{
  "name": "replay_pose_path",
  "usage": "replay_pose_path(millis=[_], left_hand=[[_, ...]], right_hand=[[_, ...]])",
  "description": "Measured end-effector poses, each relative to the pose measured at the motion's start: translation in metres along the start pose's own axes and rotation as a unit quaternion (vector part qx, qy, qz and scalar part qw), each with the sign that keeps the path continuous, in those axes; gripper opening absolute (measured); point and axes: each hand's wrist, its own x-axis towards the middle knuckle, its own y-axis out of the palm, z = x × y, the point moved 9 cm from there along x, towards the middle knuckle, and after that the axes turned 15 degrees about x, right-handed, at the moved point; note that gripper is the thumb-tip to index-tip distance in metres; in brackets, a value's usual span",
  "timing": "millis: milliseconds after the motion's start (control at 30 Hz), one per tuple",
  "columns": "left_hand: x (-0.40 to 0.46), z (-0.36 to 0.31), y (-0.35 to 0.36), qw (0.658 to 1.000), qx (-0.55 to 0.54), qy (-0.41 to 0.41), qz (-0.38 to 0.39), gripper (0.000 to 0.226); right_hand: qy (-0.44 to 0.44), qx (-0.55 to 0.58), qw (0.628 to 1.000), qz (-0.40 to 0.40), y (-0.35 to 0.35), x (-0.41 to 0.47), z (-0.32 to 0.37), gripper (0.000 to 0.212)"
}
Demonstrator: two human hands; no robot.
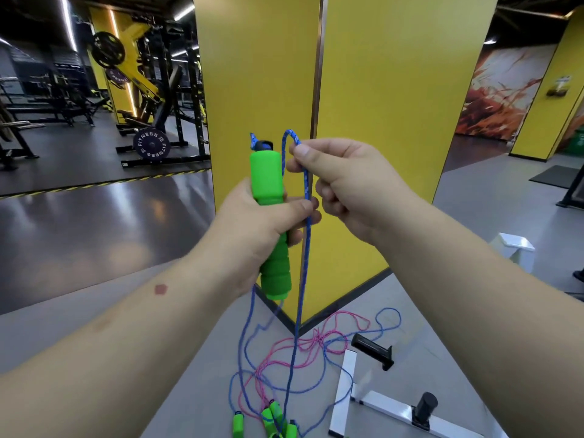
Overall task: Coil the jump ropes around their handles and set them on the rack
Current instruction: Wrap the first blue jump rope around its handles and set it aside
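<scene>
Left hand [268,229] grips upright green foam handle [270,216]; just right of it, right hand [341,181] pinches looped blue braided rope [305,191].

You're standing in a gym: weight racks [164,99] and benches [57,112] fill the upper left, a plate [151,144] (marked "FITNESS") leaning beside yellow pillars [363,121].

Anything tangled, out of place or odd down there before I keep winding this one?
Yes. On the floor, the pink rope and the slack of the blue rope lie looped over each other in a loose tangle, with the spare green handles bunched at its near end. The blue rope may snag as you wind.
</scene>
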Motion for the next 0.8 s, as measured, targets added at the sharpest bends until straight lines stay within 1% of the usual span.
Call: replay_pose_path(millis=[33, 100, 167, 233, 267, 333, 367, 433, 500, 533, 633, 700, 733, 800], left_hand=[[0.001, -0.004, -0.001, 1.0, 0.007, 0.01, -0.009, 0.027], [0.007, -0.017, -0.008, 0.999, 0.007, 0.027, -0.037, 0.03], [0.016, -0.026, -0.022, 0.997, -0.017, 0.016, -0.072, 0.027], [0.025, -0.034, -0.035, 0.995, -0.033, 0.009, -0.093, 0.025], [0.027, -0.038, -0.04, 0.994, -0.033, 0.017, -0.101, 0.024], [0.026, -0.039, -0.043, 0.994, -0.028, 0.024, -0.106, 0.023], [0.022, -0.034, -0.039, 0.995, -0.024, 0.015, -0.092, 0.021], [0.011, -0.018, -0.02, 0.999, -0.018, -0.013, -0.038, 0.015], [0.003, -0.007, -0.003, 1.0, -0.01, -0.018, 0.007, 0.015], [0.001, -0.005, 0.001, 1.0, -0.001, -0.011, 0.014, 0.02], [0.005, -0.014, -0.001, 0.999, 0.027, 0.014, -0.009, 0.029], [0.01, -0.025, -0.009, 0.999, 0.008, 0.025, -0.041, 0.029], [0.013, -0.031, -0.015, 0.998, -0.007, 0.026, -0.056, 0.029], [0.021, -0.042, -0.024, 0.997, -0.024, 0.023, -0.072, 0.024]], right_hand=[[0.004, 0.0, 1.0, -0.003, 0.001, 0.001, -0.002, 0.012], [0.04, 0.01, 0.999, 0.009, 0.002, -0.002, -0.014, 0.021], [0.107, -0.006, 0.993, 0.049, 0.007, -0.012, -0.032, 0.029], [0.145, -0.04, 0.984, 0.099, 0.013, -0.023, -0.044, 0.029], [0.138, -0.045, 0.983, 0.11, 0.014, -0.025, -0.043, 0.026], [0.092, -0.028, 0.991, 0.092, 0.012, -0.02, -0.032, 0.02], [0.066, -0.012, 0.995, 0.073, 0.009, -0.015, -0.023, 0.019], [0.024, 0.002, 0.999, 0.037, 0.004, -0.006, -0.007, 0.017], [-0.001, -0.014, 1.0, 0.013, 0.004, -0.001, 0.004, 0.017], [-0.006, -0.018, 1.0, 0.006, 0.004, 0.0, 0.006, 0.018], [-0.003, -0.007, 1.0, -0.006, 0.001, -0.001, 0.002, 0.019], [0.022, 0.003, 1.0, -0.009, -0.004, -0.005, -0.008, 0.021], [0.049, 0.001, 0.999, 0.004, -0.005, -0.008, -0.016, 0.022], [0.105, -0.021, 0.992, 0.06, -0.001, -0.019, -0.031, 0.025]])
